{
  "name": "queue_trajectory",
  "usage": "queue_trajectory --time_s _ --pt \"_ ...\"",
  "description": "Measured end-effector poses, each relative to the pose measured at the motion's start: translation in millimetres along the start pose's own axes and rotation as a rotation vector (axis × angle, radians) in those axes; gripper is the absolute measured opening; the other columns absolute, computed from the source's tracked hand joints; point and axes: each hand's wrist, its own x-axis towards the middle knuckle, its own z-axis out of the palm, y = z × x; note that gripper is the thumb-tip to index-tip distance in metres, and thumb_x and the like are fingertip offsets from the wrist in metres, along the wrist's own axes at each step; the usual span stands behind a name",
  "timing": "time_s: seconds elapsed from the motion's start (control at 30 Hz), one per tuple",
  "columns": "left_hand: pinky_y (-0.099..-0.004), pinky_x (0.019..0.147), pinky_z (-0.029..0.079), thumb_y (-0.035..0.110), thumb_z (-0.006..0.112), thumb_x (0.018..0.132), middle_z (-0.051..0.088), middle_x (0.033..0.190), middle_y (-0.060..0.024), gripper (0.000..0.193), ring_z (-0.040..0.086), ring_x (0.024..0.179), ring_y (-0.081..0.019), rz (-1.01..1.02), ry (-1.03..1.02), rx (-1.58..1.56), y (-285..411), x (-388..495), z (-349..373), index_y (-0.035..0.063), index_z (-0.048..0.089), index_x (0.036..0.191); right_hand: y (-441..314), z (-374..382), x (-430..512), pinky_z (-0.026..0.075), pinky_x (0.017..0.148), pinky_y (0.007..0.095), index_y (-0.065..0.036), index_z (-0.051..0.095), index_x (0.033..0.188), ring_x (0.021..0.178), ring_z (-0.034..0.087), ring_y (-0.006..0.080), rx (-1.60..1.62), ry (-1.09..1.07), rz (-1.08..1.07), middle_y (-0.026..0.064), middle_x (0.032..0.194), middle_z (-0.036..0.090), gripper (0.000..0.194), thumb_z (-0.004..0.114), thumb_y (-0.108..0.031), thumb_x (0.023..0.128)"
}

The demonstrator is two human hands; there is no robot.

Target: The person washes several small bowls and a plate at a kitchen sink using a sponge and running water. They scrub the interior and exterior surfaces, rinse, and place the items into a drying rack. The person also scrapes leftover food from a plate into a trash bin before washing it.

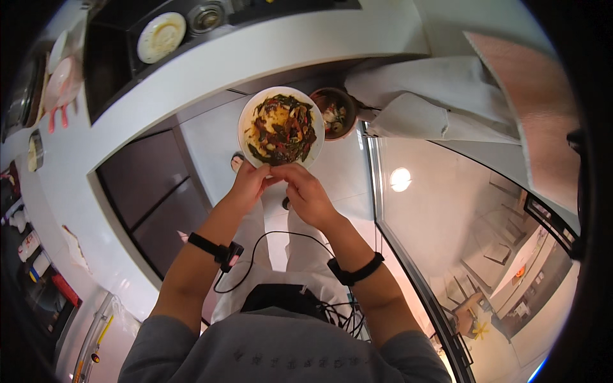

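Observation:
A white plate (244,131) bears cooked dark green vegetables (292,139) in oily yellow sauce. At its near rim are my left hand (251,184) and my right hand (302,189), their fingers meeting there and gripping the edge. The plate is up off the floor, over my legs and feet. Just right of it stands a round bin (352,122) with food scraps and dark liquid inside, partly hidden by the plate. The underside of the plate is out of sight.
A white counter (268,52) curves across the front and left. In its dark sink (107,62) lies a soiled white plate (162,37) beside the drain strainer (207,18). Pale cloths (421,95) hang at the right, above a framed glass door (407,258).

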Motion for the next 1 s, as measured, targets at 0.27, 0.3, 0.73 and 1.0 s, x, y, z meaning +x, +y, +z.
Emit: queue_trajectory --time_s 0.27,0.3,0.73,1.0 --pt "-0.0459 0.092 0.055 -0.002 0.047 0.085 0.047 0.134 -0.0114 0.063 0.057 0.117 -0.0258 -0.078 0.054 0.111 -66 117 0 0.013 0.023 0.142 153 -23 42 0.045 0.1 0.0433 0.002 0.056 0.124 0.118 0.053 0.0402 -0.202 0.088 0.057 0.0209 0.129 0.052 0.041 0.047 0.002 0.084" --pt "-0.0464 0.092 0.055 -0.002 0.047 0.085 0.047 0.134 -0.0114 0.063 0.057 0.118 -0.0264 -0.055 0.025 0.084 -71 125 0 0.0133 0.023 0.141 167 -27 47 0.044 0.101 0.0435 0.002 0.054 0.126 0.119 0.052 0.0406 -0.251 0.115 0.059 0.0211 0.131 0.052 0.042 0.047 0.001 0.085" --pt "-0.0417 0.09 0.056 0.014 0.05 0.096 0.047 0.136 -0.0077 0.049 0.058 0.114 -0.0226 -0.158 0.124 0.214 -79 170 -9 0.0182 0.028 0.14 223 -10 107 0.038 0.109 0.0347 0.001 0.051 0.136 0.131 0.046 0.0335 0.107 0.098 0.094 0.0195 0.14 0.047 0.055 0.046 0.008 0.082" --pt "-0.0408 0.086 0.059 0.016 0.054 0.095 0.047 0.135 -0.0086 0.045 0.056 0.117 -0.0224 -0.116 0.167 0.455 -99 177 -15 0.0147 0.03 0.132 276 -35 129 0.036 0.108 0.0336 0.0 0.051 0.134 0.127 0.049 0.0317 -0.023 0.328 0.189 0.0198 0.138 0.051 0.05 0.043 0.003 0.085"
